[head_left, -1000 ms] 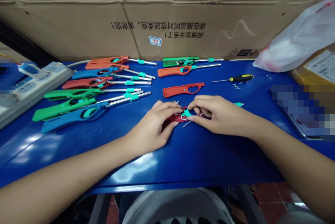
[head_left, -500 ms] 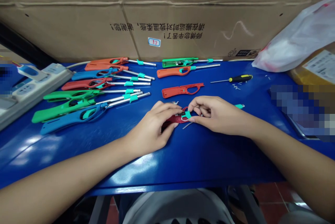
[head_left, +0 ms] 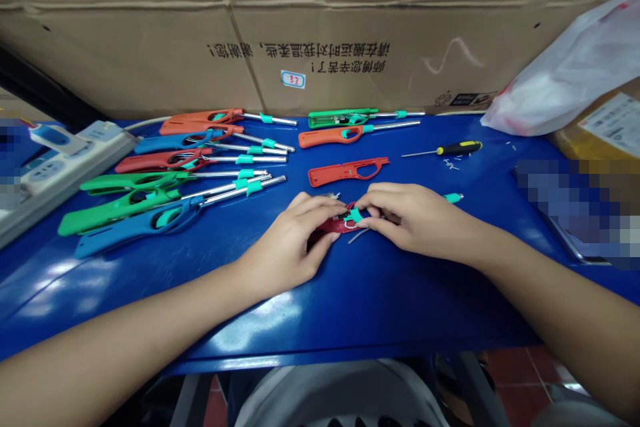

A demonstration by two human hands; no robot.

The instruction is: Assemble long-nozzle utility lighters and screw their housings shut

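My left hand (head_left: 293, 240) is curled over the handle end of a red lighter body (head_left: 336, 224) lying on the blue table (head_left: 350, 300). Just to its right, my right hand (head_left: 417, 217) pinches the teal trigger piece (head_left: 355, 215) on that same red body. A thin metal tube with a teal tip (head_left: 453, 198) pokes out past my right hand. The middle of the red body is hidden under my fingers.
Several finished long-nozzle lighters (head_left: 170, 174) in orange, blue, red and green lie at the left; two more (head_left: 350, 126) at the back. An open orange shell half (head_left: 347, 172), a yellow-black screwdriver (head_left: 453, 148), loose screws, a power strip (head_left: 60, 160), cardboard boxes (head_left: 320, 27), a plastic bag (head_left: 570, 74).
My right hand's fingers have closed in slightly toward the left over the teal trigger. The left hand stays where it was.
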